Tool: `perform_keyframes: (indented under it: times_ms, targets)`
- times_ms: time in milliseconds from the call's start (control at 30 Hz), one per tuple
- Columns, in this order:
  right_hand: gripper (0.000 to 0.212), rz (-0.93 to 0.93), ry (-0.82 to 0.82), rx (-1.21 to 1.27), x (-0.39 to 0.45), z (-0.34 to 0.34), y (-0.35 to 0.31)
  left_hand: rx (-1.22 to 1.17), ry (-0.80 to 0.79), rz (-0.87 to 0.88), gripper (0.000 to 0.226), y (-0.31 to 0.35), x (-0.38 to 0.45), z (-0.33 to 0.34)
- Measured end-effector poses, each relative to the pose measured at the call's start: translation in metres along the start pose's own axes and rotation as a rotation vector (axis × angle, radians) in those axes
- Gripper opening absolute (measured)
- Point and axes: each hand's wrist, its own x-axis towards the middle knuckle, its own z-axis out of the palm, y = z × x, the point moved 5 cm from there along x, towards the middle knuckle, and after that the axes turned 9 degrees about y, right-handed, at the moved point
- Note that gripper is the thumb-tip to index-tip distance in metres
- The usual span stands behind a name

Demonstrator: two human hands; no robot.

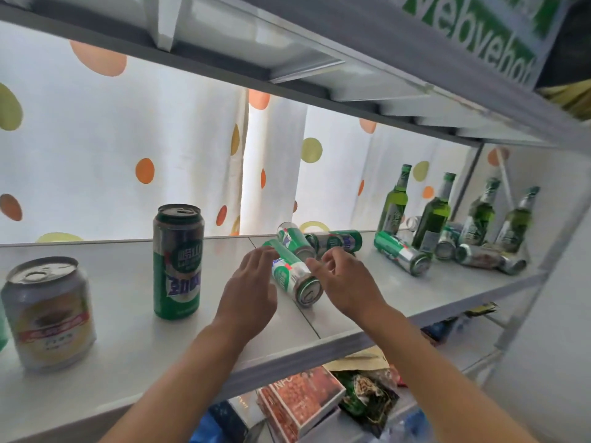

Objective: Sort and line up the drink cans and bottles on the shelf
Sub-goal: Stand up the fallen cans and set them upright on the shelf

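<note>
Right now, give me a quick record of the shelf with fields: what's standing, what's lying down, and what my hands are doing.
standing cans: tall green can; short gold can, both on the left of the shelf
standing bottles: four green bottles at the right end
lying cans: green can between the hands; more green cans behind it and near the bottles
left hand: open, reaching beside the lying can
right hand: open, fingers loosely curled, at the can's other side
grasp: contact cannot be told
</note>
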Motion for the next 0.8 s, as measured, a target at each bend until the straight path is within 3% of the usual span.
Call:
perform_keyframes:
  times_ms: [133,233,500,800]
  targets:
    - [0.08,0.03,-0.072,-0.065,-0.002,0.022,0.001,0.04,0.042,-0.055,0.055,-0.015,-0.002,-0.005]
    - [0.092,0.044,-0.105,-0.059,-0.008,0.039,0.005,0.056,0.053,-0.091,0.054,-0.02,-0.002,-0.005]
    - [0.074,-0.009,0.103,0.145,-0.014,0.048,0.009,0.096,-0.032,0.022,0.051,-0.009,-0.004,0.003]
    - [0.045,-0.004,0.179,0.37,0.024,0.004,-0.011,0.046,0.072,-0.032,0.054,-0.012,-0.001,-0.006]
